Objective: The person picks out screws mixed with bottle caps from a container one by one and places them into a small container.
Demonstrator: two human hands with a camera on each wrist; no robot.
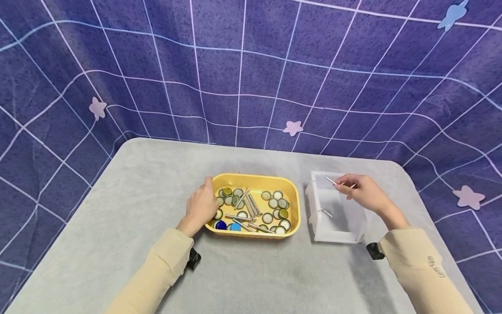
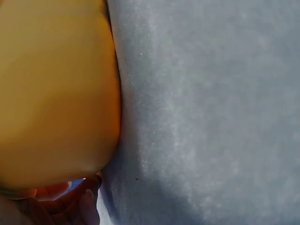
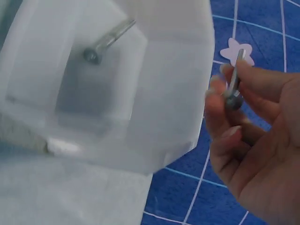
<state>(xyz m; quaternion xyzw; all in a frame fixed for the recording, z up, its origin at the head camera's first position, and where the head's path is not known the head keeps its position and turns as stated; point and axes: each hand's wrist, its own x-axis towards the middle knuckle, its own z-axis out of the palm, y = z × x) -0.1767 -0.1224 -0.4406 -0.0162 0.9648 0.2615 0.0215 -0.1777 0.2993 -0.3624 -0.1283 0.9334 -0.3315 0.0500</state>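
My left hand [image 1: 202, 203] grips the left end of a yellow plastic tub [image 1: 255, 176]; in the left wrist view its fingers [image 2: 87, 206] curl against the tub's end wall. Inside the tub lie many bottle caps [image 1: 273, 203] and several long silver bolts [image 1: 254, 205]. Over the right side of a white translucent bin [image 1: 333, 237], my right hand [image 1: 364, 192] pinches a silver bolt [image 3: 234, 99] between thumb and fingers. Another bolt [image 3: 105, 44] rests inside the bin. The outer side of the left hand's grip is only partly seen.
Both containers stand on a grey cloth-covered table [image 1: 266, 274], the bin a little to the right of the tub. Behind the table hangs a purple-blue curtain [image 1: 219, 69] with grid lines and stars. Each wrist wears a black device [image 1: 375, 251].
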